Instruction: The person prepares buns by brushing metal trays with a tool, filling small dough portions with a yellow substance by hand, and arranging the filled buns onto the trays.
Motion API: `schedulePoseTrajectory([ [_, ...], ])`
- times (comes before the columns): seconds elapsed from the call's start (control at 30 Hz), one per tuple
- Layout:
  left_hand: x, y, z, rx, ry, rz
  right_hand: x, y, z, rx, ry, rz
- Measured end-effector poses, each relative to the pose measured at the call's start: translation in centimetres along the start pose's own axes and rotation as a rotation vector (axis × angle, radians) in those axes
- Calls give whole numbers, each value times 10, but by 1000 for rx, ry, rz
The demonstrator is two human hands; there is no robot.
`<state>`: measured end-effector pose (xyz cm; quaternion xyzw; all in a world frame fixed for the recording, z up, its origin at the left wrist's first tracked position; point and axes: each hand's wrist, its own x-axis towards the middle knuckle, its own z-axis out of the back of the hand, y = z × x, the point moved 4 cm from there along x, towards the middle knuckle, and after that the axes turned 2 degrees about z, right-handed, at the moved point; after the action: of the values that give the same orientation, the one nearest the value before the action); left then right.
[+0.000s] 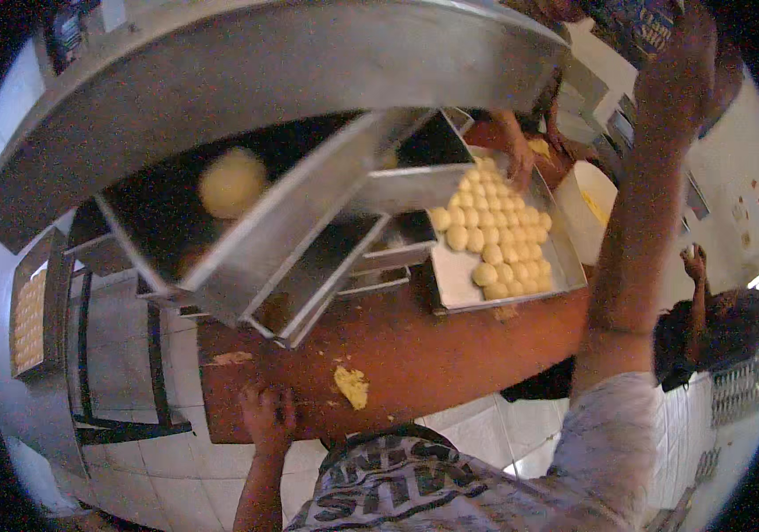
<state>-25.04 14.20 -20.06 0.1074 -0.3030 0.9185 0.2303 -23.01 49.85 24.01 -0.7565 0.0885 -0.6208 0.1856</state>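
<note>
My left hand (pixel 268 415) rests on the near left part of the reddish-brown table (pixel 450 355), fingers bent and a little apart, holding nothing I can see. A yellow scrap of dough (pixel 351 387) lies on the wood to its right. My right hand (pixel 697 75) is raised high at the upper right; its fingers are dark and smeared, and what it touches is hidden. Ahead stands a large metal machine (pixel 282 80) with slanted metal chutes (pixel 309 204). A pale round dough ball (pixel 233 183), blurred, is inside the upper chute.
A metal tray (pixel 450 308) with rows of yellow dough balls (pixel 496 226) sits on the table, a co-worker's hand (pixel 519 160) over it. Beside it stands a white bucket (pixel 585 191). Another filled tray (pixel 32 310) is at far left. A second person (pixel 716 328) is at right.
</note>
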Motion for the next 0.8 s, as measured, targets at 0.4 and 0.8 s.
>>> schedulePoseTrajectory([
  [0.4,4,-131,-48,116,261,-240,-416,28,128,127,1358,-835],
  [0.8,24,-138,21,-354,-41,-57,-208,130,96,768,1116,-989],
])
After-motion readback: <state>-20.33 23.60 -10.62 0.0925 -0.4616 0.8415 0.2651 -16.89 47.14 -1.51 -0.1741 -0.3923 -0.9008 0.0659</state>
